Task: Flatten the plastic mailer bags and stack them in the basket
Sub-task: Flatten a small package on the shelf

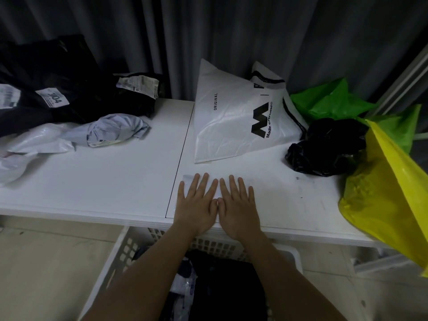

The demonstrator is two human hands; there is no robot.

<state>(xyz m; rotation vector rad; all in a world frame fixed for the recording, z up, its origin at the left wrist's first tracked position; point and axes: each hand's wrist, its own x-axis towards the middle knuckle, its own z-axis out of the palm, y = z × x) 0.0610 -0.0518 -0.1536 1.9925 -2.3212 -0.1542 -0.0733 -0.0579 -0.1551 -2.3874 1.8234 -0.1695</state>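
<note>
Both hands lie flat, palms down, fingers straight and spread, side by side at the near edge of the counter (104,181); the left hand (196,202) and the right hand (238,205) touch at the thumbs, and neither curls round anything; beneath them is a small white mailer (216,193), pale against the white top and hard to make out, its far-left corner showing just beyond the left fingertips (196,176); its long axis seems to run along the counter's near edge, left to right, though its right end fades into the surface and I cannot tell where it stops.

Directly below that near edge, toward the person, stands the white basket (129,246) with dark bags already inside; so the mailer lies just above and beyond the basket's far rim, and the move to come is, by my judgement, a short draw toward the body and down; both hands are equally close, each covering one half.

Toward the far edge a large white printed bag (231,121) leans, well apart from the hands; crumpled grey mailers (115,130) and black mailers (58,89) crowd the far-left corner; a black wad (324,147), green bags (328,100) and a yellow bag (389,198) sit at the right end, nearer the right hand.
</note>
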